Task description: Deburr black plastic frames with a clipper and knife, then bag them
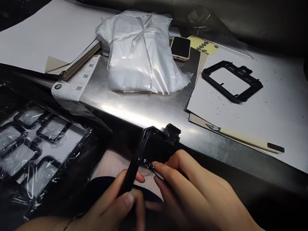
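My left hand (117,205) grips the lower end of a black plastic frame (142,144), thumb on one side and fingers around the other. The frame is held tilted at the table's front edge, with a clip-like block at its top right. My right hand (192,186) pinches a small, thin, shiny tool or part (152,168) between thumb and index finger; its far end is at the frame's inner side. Exactly what this shiny piece is cannot be made out. A second black frame (233,81) lies on white sheets at the right.
On the metal table (115,102) are tied clear bags (141,54), a phone (181,48), a yellow sticker sheet (203,45) and a craft knife (245,138). White sheets (60,32) are stacked at the back left. Wrapped black frames (36,144) lie lower left.
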